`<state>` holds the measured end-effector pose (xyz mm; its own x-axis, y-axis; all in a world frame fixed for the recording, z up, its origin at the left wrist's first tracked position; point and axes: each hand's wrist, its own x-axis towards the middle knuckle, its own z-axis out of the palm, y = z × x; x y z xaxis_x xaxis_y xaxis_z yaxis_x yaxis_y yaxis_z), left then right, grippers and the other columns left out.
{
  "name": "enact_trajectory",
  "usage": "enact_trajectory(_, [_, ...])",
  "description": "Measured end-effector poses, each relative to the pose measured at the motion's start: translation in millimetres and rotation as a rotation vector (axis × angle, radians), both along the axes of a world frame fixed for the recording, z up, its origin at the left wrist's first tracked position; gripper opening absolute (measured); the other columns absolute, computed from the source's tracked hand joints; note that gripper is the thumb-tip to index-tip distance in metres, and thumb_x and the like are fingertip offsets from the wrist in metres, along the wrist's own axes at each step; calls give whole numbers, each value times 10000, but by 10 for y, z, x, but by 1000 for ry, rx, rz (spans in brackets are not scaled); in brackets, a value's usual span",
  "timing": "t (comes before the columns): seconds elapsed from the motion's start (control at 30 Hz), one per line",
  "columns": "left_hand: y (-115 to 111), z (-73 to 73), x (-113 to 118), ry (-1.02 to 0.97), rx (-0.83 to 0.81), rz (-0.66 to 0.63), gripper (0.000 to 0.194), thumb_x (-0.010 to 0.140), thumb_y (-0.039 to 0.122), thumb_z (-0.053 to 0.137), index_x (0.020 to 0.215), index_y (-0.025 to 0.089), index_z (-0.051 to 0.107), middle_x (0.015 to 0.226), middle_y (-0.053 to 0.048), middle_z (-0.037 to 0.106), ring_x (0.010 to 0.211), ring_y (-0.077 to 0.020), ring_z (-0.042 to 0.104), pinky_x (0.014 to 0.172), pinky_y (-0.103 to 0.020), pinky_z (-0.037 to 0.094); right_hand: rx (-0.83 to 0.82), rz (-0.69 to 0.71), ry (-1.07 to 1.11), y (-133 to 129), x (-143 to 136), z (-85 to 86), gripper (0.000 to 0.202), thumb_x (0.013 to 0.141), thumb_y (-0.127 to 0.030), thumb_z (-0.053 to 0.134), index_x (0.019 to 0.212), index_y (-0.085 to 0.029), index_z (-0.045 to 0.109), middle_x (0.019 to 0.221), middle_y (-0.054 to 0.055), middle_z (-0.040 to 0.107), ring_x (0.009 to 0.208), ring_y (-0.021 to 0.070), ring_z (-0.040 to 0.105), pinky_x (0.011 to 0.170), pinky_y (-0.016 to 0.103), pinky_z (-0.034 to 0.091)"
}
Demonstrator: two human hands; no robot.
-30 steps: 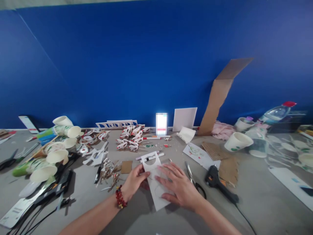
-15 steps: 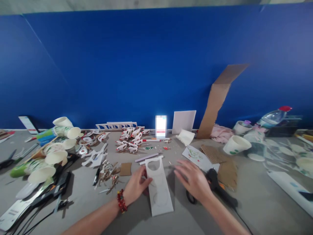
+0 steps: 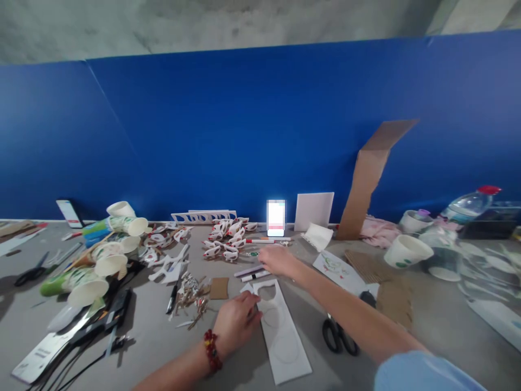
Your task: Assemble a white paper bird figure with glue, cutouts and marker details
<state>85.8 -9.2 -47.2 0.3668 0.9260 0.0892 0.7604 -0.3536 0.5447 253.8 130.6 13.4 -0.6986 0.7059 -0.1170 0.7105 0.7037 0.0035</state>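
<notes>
A white foam board strip point(image 3: 291, 347) lies in front of me, with a round cutout near its far end and drawn circles along its length. My left hand point(image 3: 238, 320), with a red bead bracelet at the wrist, curls its fingers on the strip's left edge. A small white scrap shows just beyond those fingers. My right hand point(image 3: 279, 259) reaches far forward over the table, fingers closed and pointing down, beside small green bits point(image 3: 253, 254). What it pinches, if anything, is hidden. Just nearer lie a black-and-white marker point(image 3: 255, 276) and a lilac stick point(image 3: 248, 271).
Black-handled scissors point(image 3: 340, 336) lie under my right forearm, which mostly covers a glue gun point(image 3: 368, 297). Several white bird-like cutouts point(image 3: 222, 239) are piled at the back. Paper cups point(image 3: 87, 290) lie on the left. A lit phone point(image 3: 276, 217) stands by the blue partition point(image 3: 228, 130).
My right hand has moved from beside the strip forward and left to the green bits. The scissors now show more. The view has tilted up, and my left hand stays at the strip.
</notes>
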Motion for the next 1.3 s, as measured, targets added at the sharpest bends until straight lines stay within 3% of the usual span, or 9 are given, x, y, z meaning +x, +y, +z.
enact_trajectory(0.07, [-20,44,7,-7,96,-73,264,818,231,599,1082,216,599,1055,-73,625,955,-222,595,827,-327,486,-12,22,1,65,-105,-36,124,727,-112,632,781,-137,741,873,138,741,843,259,680,717,297,476])
enact_trajectory(0.2, [-46,61,38,14,160,-170,518,714,437,728,1152,205,578,1236,-118,544,1104,-309,494,952,-457,448,-24,8,91,132,-183,-7,88,636,-113,667,694,-163,710,802,102,740,784,240,670,670,273,459])
enact_trajectory(0.37, [-27,-8,17,60,151,-201,680,683,590,719,1219,205,553,1311,-136,507,1161,-339,456,992,-507,408,-2,-105,360,7,84,231,93,695,-187,609,777,-191,651,790,40,697,712,193,628,599,243,416])
enact_trajectory(0.57, [31,-11,-5,59,161,-177,626,738,593,672,1222,212,561,1256,-124,533,1146,-315,470,981,-469,405,-110,-193,713,-678,546,189,94,812,-187,417,823,-189,511,704,0,589,598,129,552,534,223,430])
enact_trajectory(0.67, [39,-7,-32,45,175,-189,602,767,600,637,1213,204,561,1292,-131,519,1178,-319,453,997,-473,383,-487,-314,1186,-1060,641,-20,62,787,-245,526,765,-205,483,588,-41,534,495,109,478,454,209,385])
enact_trajectory(0.77, [49,28,-67,66,181,-196,574,786,544,639,1240,208,537,1349,-131,490,1245,-331,404,1002,-482,359,-612,-490,1383,-1300,653,-169,43,774,-225,544,808,-199,540,513,-63,512,430,97,436,413,198,337])
enact_trajectory(0.93, [106,105,-96,113,172,-291,533,766,473,674,1212,208,551,1323,-118,517,1270,-322,388,1004,-464,338,-610,-476,1273,-1407,553,-208,181,877,-321,538,901,-165,626,667,24,665,545,131,544,518,241,440])
enact_trajectory(1.13, [159,35,-88,46,177,-269,543,757,510,675,1204,222,562,1240,-94,556,1196,-293,441,1009,-438,327,-415,-456,1070,-1471,388,-391,217,926,-329,513,760,-201,569,530,-46,563,489,109,515,495,201,402])
enact_trajectory(1.3, [190,-47,-97,16,153,-268,563,766,509,665,1228,214,541,1272,-101,538,1204,-293,429,1015,-442,324,-384,-387,996,-1487,321,-559,190,959,-310,454,1050,-219,595,721,-7,663,566,122,591,545,207,464])
